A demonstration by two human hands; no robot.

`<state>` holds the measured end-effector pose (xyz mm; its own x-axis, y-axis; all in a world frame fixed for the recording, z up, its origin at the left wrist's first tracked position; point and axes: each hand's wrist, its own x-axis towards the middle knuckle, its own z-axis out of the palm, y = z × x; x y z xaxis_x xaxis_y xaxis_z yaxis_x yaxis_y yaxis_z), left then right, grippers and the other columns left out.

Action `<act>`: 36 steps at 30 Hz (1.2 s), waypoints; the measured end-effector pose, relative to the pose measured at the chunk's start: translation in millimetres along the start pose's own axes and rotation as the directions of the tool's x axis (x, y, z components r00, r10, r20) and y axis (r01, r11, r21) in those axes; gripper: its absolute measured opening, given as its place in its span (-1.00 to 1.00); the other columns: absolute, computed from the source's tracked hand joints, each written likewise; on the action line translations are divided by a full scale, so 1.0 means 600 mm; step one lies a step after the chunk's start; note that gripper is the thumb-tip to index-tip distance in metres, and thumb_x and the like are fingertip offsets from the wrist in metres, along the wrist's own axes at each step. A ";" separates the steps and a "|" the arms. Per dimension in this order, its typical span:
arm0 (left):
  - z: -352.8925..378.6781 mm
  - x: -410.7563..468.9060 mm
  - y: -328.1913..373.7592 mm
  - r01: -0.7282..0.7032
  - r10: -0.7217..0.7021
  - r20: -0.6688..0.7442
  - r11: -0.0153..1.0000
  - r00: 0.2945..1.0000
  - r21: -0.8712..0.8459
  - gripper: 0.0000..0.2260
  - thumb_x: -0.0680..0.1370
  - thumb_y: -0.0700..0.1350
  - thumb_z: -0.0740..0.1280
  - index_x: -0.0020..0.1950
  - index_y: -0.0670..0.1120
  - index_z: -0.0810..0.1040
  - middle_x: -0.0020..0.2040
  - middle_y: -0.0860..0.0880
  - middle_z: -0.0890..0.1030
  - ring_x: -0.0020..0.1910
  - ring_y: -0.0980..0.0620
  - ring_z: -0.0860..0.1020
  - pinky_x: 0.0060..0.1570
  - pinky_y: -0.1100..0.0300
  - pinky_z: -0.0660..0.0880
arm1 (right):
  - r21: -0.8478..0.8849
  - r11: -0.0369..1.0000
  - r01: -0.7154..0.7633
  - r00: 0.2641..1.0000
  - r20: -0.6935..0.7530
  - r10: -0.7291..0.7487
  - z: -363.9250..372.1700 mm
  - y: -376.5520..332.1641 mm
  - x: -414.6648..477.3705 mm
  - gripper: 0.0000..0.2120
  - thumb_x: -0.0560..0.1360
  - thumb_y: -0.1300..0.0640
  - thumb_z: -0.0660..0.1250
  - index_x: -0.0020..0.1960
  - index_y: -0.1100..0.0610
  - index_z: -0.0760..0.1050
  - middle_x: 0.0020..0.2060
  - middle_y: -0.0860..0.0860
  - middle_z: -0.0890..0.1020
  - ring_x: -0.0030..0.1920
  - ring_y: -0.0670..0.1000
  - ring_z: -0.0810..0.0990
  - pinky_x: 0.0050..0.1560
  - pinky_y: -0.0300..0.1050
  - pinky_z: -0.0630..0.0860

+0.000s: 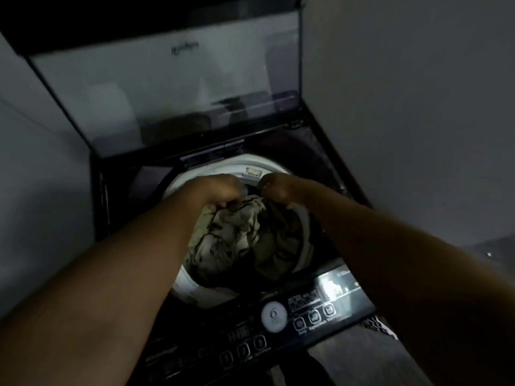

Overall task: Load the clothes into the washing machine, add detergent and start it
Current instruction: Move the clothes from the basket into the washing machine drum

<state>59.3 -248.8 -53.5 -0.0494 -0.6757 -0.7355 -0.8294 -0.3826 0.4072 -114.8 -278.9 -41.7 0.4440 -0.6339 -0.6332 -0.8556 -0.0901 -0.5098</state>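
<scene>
A black top-loading washing machine [328, 162] stands open, its glass lid [167, 87] raised at the back. A bundle of clothes [242, 240], pale patterned cloth beside darker cloth, hangs over the white drum rim [186, 282]. My left hand [214, 190] grips the pale cloth at the top of the bundle. At the bundle's right, my right hand [278, 190] grips the darker cloth. Both hands are above the drum mouth. The inside of the drum is hidden by the clothes.
The control panel [278, 324] with a round white button [274, 316] and numbered keys runs along the machine's near edge. Grey walls close in on the left and right. A patterned cloth [381, 325] shows below the panel at right. The scene is dim.
</scene>
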 end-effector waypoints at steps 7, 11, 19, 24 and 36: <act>-0.030 -0.060 0.213 -0.295 0.282 -0.173 0.954 0.944 -0.057 -0.73 0.60 -0.16 0.27 0.29 0.04 0.49 0.13 -0.08 0.61 -0.04 -0.07 0.63 -0.08 0.06 0.56 | 0.306 0.951 0.037 0.939 -0.337 0.072 -0.146 0.078 -0.182 -0.74 0.61 0.23 0.20 0.25 0.19 0.52 0.00 0.19 0.57 -0.08 0.14 0.56 -0.23 -0.09 0.52; 0.022 -0.064 0.361 -0.434 0.422 -0.163 0.899 0.892 -0.049 -0.71 0.61 -0.15 0.27 0.33 -0.01 0.51 0.16 -0.08 0.61 0.07 -0.09 0.64 0.02 0.01 0.58 | 0.385 0.921 -0.056 0.887 -0.404 0.223 -0.200 0.203 -0.270 -0.69 0.60 0.23 0.16 0.31 0.13 0.47 0.15 0.20 0.57 0.07 0.23 0.65 0.03 0.14 0.62; 0.220 0.018 0.580 -0.471 0.472 0.006 0.881 0.882 -0.029 -0.68 0.61 -0.15 0.28 0.37 -0.04 0.49 0.18 -0.08 0.59 0.08 -0.05 0.62 -0.15 0.18 0.49 | 0.547 0.822 -0.155 0.853 -0.345 0.390 -0.194 0.508 -0.346 -0.74 0.59 0.26 0.15 0.20 0.08 0.49 0.07 0.22 0.60 -0.05 0.20 0.64 -0.17 -0.03 0.56; 0.393 0.129 0.644 -0.363 0.366 0.130 0.931 0.922 -0.043 -0.68 0.60 -0.14 0.31 0.36 -0.04 0.49 0.17 -0.07 0.60 0.07 -0.07 0.63 -0.14 0.17 0.50 | 0.561 0.788 -0.253 0.868 -0.227 0.441 -0.125 0.710 -0.328 -0.76 0.53 0.24 0.20 0.11 0.18 0.57 0.00 0.23 0.64 -0.05 0.25 0.66 -0.21 -0.02 0.53; 0.752 0.385 0.533 -0.081 0.076 0.247 0.997 0.966 0.009 -0.72 0.56 -0.09 0.35 0.27 -0.05 0.48 0.12 -0.08 0.52 0.04 -0.02 0.53 -0.07 0.16 0.45 | 0.308 0.882 -0.356 0.923 -0.030 0.383 0.131 1.022 -0.171 -0.63 0.58 0.09 0.28 0.33 0.22 0.49 0.23 0.25 0.58 0.21 0.25 0.57 0.20 0.03 0.51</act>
<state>-468.7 -242.9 -337.4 -0.2485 -0.5263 -0.8132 -0.8276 -0.3209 0.4606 -663.9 -208.7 -335.2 0.0746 -0.6429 -0.7623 -0.8309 0.3826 -0.4040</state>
